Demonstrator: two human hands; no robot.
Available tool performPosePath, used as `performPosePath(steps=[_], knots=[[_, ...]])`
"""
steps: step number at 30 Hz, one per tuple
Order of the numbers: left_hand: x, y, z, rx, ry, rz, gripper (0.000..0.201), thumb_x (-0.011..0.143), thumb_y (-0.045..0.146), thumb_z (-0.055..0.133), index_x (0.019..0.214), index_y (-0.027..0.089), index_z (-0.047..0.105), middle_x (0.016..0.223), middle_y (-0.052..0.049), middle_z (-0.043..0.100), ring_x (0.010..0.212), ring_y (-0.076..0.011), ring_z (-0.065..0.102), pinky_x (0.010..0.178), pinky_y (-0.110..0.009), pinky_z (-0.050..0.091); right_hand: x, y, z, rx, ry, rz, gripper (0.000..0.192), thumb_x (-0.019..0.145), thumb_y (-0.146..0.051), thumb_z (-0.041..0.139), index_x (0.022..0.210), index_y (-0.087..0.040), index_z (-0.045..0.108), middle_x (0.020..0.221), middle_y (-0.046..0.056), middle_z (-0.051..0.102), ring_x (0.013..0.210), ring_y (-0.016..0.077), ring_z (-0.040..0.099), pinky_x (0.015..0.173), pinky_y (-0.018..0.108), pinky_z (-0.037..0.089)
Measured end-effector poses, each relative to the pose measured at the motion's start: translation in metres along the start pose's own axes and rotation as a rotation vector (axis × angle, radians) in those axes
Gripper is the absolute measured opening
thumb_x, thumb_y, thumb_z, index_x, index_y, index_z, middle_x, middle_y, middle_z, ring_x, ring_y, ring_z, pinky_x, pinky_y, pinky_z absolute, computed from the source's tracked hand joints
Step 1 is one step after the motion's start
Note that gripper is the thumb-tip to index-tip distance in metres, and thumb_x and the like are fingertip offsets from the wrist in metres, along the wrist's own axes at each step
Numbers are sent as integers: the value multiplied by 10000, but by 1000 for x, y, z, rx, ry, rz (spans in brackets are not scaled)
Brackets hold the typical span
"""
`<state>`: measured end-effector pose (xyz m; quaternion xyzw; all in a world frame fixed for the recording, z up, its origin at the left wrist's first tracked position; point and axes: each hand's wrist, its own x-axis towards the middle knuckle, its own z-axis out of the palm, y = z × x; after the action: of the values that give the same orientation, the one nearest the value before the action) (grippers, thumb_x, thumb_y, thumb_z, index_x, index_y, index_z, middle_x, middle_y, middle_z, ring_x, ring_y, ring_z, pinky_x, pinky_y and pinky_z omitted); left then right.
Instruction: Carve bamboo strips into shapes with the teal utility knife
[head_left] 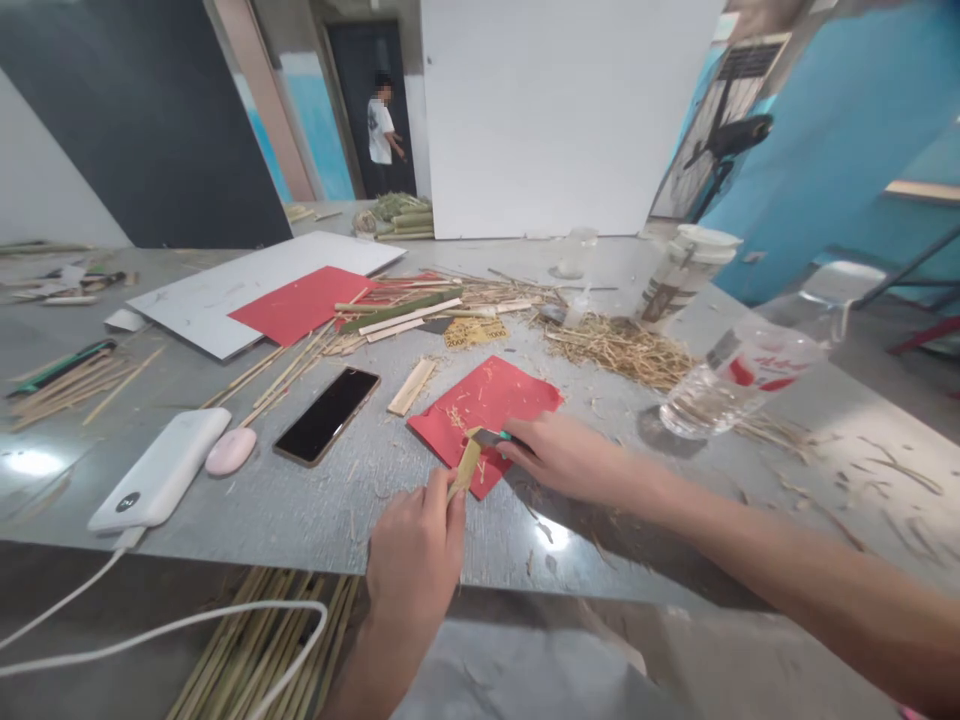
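Note:
My left hand [416,545] is closed, pinching a short flat yellowish strip of straw or bamboo [468,464] that points away from me. A craft knife [489,437] is gripped in my right hand [562,450], its blade touching or very close to the strip's far end; a bit of green shows at the handle. Both hands work over a red sheet [499,390] lying on the grey table, with pale shavings scattered on it. Just beyond my left hand lies another pale flat strip [412,386].
A phone [328,415], a white power bank [161,468] with a cable and a pink oval object [231,451] lie left. A water bottle [739,375], a lidded cup [684,270] and a straw pile [619,350] stand right. Stalks [420,300] lie behind; a person [381,130] is by the doorway.

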<state>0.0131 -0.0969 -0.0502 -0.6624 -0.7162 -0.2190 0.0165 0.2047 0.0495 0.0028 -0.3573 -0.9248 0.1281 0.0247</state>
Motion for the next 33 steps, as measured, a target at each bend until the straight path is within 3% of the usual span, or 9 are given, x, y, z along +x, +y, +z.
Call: performPosePath(steps=[12,22,33], knots=[[-2,-4,7,-25,18,4,189,1074,179,526,1125,264,687,815,-10,787,741,-240,756,638,-315,463,-4,2,-4,8,30,-35,378,1148,-391,421,970,-185,683,866,60,733,736,167,625,627,298,271],[-3,-14,21,-10,67,63,175,1084,211,540,1113,263,704,833,-7,796,743,-214,763,634,-298,472,-6,-5,11,-57,78,61,321,1121,-383,441,974,-190,651,745,48,664,572,157,516,568,340,119],[-5,-7,11,-16,76,48,185,1098,246,509,1102,257,693,827,-18,782,724,-238,725,642,-321,433,-7,-2,-6,112,-21,35,442,1138,-451,442,847,-194,654,775,43,693,644,138,552,589,291,264]])
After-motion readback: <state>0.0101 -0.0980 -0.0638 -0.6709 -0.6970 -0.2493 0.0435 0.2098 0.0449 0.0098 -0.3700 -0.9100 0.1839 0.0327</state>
